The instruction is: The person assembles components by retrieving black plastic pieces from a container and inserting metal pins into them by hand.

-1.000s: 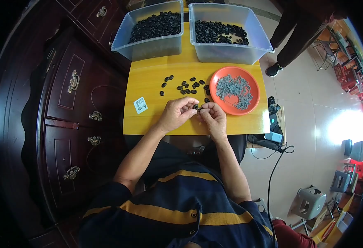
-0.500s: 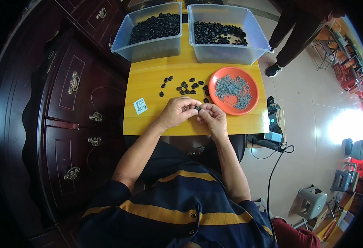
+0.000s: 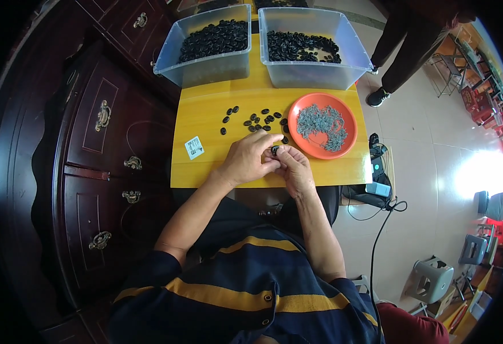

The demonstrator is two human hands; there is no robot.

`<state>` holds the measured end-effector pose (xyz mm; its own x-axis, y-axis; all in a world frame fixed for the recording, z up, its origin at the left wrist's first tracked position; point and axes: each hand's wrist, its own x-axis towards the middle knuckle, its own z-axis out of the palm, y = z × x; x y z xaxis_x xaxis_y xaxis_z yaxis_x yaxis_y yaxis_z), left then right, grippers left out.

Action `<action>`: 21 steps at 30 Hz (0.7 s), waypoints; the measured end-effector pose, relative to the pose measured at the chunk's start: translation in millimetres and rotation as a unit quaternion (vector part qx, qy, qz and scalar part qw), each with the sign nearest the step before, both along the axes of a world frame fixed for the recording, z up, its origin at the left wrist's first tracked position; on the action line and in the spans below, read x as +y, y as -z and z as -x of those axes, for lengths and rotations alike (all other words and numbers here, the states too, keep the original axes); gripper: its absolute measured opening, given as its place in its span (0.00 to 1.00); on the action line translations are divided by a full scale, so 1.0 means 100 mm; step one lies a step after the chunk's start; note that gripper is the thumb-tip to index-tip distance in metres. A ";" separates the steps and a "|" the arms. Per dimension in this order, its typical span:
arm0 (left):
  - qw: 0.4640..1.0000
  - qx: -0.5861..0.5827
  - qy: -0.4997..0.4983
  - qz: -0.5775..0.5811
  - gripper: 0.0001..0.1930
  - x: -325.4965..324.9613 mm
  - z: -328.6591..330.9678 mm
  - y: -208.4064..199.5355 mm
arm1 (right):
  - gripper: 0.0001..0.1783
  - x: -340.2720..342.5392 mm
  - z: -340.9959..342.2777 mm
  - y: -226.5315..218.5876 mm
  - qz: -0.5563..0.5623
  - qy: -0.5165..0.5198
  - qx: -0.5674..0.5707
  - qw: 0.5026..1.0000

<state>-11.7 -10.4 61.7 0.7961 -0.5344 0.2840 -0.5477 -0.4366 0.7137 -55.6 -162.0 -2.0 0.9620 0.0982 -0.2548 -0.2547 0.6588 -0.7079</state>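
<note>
Over the near part of the yellow table (image 3: 205, 169), a small black oval piece (image 3: 275, 150) is pinched between the thumb and finger of my right hand (image 3: 295, 170). My left hand (image 3: 244, 160) is close against it on the left, its index finger and thumb apart around the piece. Several loose black oval pieces (image 3: 267, 128) lie beyond my hands. Just right of them stands an orange plate (image 3: 352, 140) with a heap of small thin grey parts (image 3: 321, 125), too small to name.
Two clear plastic bins, the left bin (image 3: 205, 71) and the right bin (image 3: 314, 77), hold many black oval pieces at the far edge. A white printed label (image 3: 194, 147) lies at left. Dark wooden drawers (image 3: 99, 143) flank the table; a person's legs (image 3: 397, 46) stand at far right.
My left index finger and thumb have opened away from the black oval piece, which shows more plainly now. My right hand keeps its pinch on it.
</note>
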 end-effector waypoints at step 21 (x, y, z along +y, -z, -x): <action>0.994 -0.102 -0.020 -0.033 0.13 -0.01 -0.02 0.12 | 0.08 0.07 0.02 0.07 0.000 0.050 0.040 0.998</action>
<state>-9.3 -11.6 50.1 0.7460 -0.5268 0.4073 -0.6598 -0.5021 0.5590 -57.2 -154.5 -8.6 0.9436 0.0029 -0.3311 -0.2435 0.6838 -0.6879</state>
